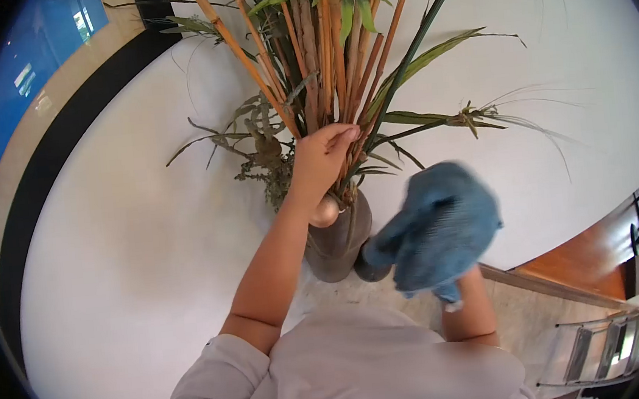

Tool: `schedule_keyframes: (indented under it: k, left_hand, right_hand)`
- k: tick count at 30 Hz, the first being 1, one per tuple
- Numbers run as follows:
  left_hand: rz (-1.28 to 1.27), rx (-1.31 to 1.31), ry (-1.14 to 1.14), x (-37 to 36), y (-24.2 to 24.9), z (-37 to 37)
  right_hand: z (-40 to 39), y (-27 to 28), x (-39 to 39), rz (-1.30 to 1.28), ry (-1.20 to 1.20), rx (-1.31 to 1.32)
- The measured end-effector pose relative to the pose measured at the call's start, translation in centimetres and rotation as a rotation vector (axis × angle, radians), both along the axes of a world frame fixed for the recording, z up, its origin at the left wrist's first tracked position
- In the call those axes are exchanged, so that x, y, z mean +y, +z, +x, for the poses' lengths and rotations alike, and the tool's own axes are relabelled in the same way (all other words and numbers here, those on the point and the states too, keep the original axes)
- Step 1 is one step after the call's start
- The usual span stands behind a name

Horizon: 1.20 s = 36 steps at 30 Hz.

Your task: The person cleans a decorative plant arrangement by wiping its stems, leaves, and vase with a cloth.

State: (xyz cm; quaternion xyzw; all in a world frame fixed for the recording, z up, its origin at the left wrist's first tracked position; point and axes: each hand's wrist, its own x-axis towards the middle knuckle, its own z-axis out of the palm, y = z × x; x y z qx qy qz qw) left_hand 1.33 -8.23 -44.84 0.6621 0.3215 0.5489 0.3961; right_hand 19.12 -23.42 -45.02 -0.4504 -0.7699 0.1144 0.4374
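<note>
My left hand [325,153] is closed at the lower part of a tall plant arrangement, its fingers pinched beside the brown bamboo-like stalks [337,53]; what they grip is too small to make out. The stalks rise from a grey-brown vase [337,247] on the floor, with a round copper-coloured ball [325,211] at its mouth. To the right, a blue cloth [447,226] covers my right hand, whose fingers are hidden beneath it; the cloth is slightly blurred. A dark rounded object [371,265] sits beside the vase, partly behind the cloth.
Behind the vase stands a white wall [145,199]. Long green leaves [429,64] and dry twigs stick out to both sides. A black-edged blue picture or panel [42,64] is at upper left. A metal ladder-like rack [606,349] stands at lower right.
</note>
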Motion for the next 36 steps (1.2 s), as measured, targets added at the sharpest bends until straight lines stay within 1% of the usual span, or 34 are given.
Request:
schedule_keyframes:
  k: [3,4,5,6,9,10,13,14,16,19,20,22,23,24,26,29,31,32,33,35,36]
  left_hand:
    - [-0.053,0.044,-0.012,-0.4,0.2,-1.2]
    - [-0.083,0.046,-0.025,-0.6,0.3,-1.5]
    - [-0.104,0.09,-0.018,-0.9,0.4,-1.9]
    - [-0.128,0.135,-0.011,-1.2,0.6,-2.1]
    - [-0.175,0.209,-0.053,-1.3,-0.2,-2.4]
    - [-0.188,0.224,-0.077,-1.3,-0.6,-2.5]
    - [-0.092,0.293,-0.086,-1.9,-0.5,-1.7]
    - [-0.056,0.253,-0.094,-1.7,-1.0,-1.4]
    - [-0.067,0.267,-0.058,-1.9,-1.4,-0.8]
    - [-0.062,0.345,-0.035,-1.7,-1.7,-1.0]
    - [-0.06,0.382,-0.032,-1.7,-1.8,-1.2]
    - [-0.073,0.345,-0.071,-1.8,-2.4,-1.1]
    - [-0.078,0.326,-0.093,-1.8,-2.6,-1.0]
    - [-0.086,0.326,-0.098,-1.8,-2.6,-1.1]
    - [-0.097,0.323,-0.111,-1.9,-2.5,-1.2]
    - [-0.151,0.381,-0.073,-1.7,-2.6,-1.6]
    - [-0.135,0.351,-0.048,-1.2,-2.9,-2.3]
    - [-0.131,0.336,-0.034,-1.0,-3.1,-2.6]
    - [-0.131,0.306,-0.03,-0.8,-3.4,-2.8]
    - [-0.136,0.251,-0.022,-0.5,-3.7,-3.2]
    - [-0.136,0.233,-0.032,-0.3,-4.1,-3.4]
  right_hand:
    - [-0.2,-7.5,2.8,-0.008,-0.121,-0.05]
    - [0.1,-10.4,3.6,0.053,-0.177,-0.046]
    - [0.0,-11.6,3.9,0.221,-0.248,-0.187]
    - [-0.4,-12.3,4.1,0.397,-0.344,-0.319]
    - [-0.8,-12.5,5.4,0.381,-0.42,-0.366]
    - [-1.3,-11.7,6.2,0.423,-0.42,-0.339]
    - [-2.6,-9.9,9.2,0.463,-0.425,-0.35]
    - [-3.2,-9.6,10.2,0.395,-0.42,-0.308]
    - [-4.7,-9.1,11.8,0.264,-0.411,-0.224]
    - [-6.6,-8.7,12.5,0.227,-0.323,0.13]
    - [-6.8,-8.9,12.5,0.152,-0.27,0.215]
    - [-7.0,-9.4,12.3,0.001,-0.17,0.382]
    - [-6.5,-12.0,13.2,-0.014,-0.205,0.319]
    - [-5.7,-16.3,15.0,-0.026,-0.241,0.256]
    - [-5.2,-18.5,15.8,-0.056,-0.288,0.181]
    - [-5.4,-15.6,14.8,-0.124,-0.35,0.153]
    - [-5.8,-11.4,14.6,-0.183,-0.434,0.141]
    - [-6.4,-8.6,13.9,-0.191,-0.339,0.481]
    - [-6.5,-7.8,13.7,-0.165,-0.346,0.459]
    - [-6.4,-7.4,13.3,-0.122,-0.361,0.419]
    - [-6.3,-10.5,13.8,-0.14,-0.263,0.567]
